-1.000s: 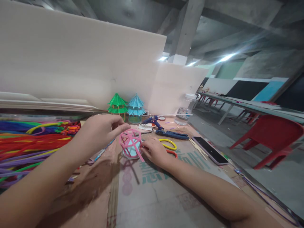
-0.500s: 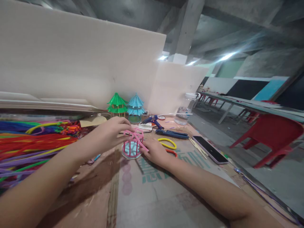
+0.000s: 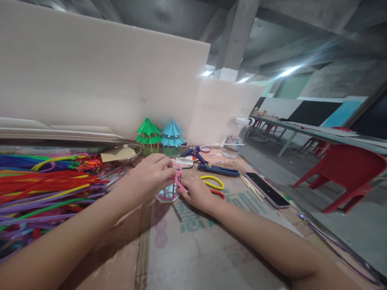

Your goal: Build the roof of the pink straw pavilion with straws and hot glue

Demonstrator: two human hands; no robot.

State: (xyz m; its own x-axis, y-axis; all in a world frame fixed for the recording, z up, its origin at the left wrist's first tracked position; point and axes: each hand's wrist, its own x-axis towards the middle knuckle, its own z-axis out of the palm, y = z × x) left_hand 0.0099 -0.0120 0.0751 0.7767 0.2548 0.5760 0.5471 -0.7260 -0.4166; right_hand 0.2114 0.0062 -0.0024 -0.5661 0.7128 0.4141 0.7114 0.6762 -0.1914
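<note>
A small pink pavilion frame of posts and bars rises from a pale blue base with pink edging. My left hand reaches over it from the left, fingers closed on the top of the frame and covering much of it. On the other side my right hand pinches a pink strip that sticks out at the frame's right. Behind stand a green pavilion model and a light blue pavilion model, both with tiered fringed roofs.
Colourful pipe cleaners pile up at left, near a metal dish. Beyond my hands are a blue glue gun, dark blue-handled tool, yellow-and-orange handles, phone, thin sticks and a water bottle.
My left hand has moved right and slightly down, closing over the pink frame's top, which it now hides more. My right hand stays almost where it was.
</note>
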